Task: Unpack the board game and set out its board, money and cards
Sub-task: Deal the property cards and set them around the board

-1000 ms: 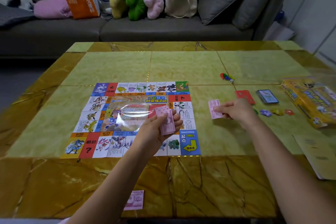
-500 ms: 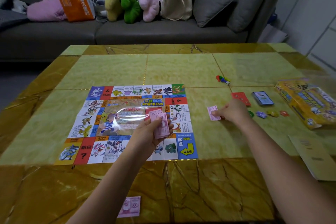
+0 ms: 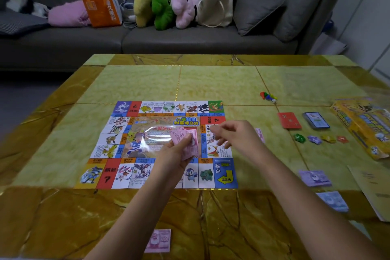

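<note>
Pink notes [image 3: 193, 146] pinched in left grip [image 3: 175, 154], covering board [image 3: 147, 110] centre; right grip [image 3: 236, 137] slack, empty; red cards [image 3: 289, 120] rightward.

Right grip [image 3: 234, 135]: it was out past the board [image 3: 147, 110], low over the bench [image 3: 211, 82]. Now it has come back over the board's right edge, close to the stack of pink money [image 3: 185, 141].
Pink note [image 3: 260, 134]: the right grip pinched it before. Now the note lies loose on the bench just beside the board, partly hidden behind the wrist.
Purple notes [image 3: 315, 178]: the right arm covered them before. Now two show.
</note>
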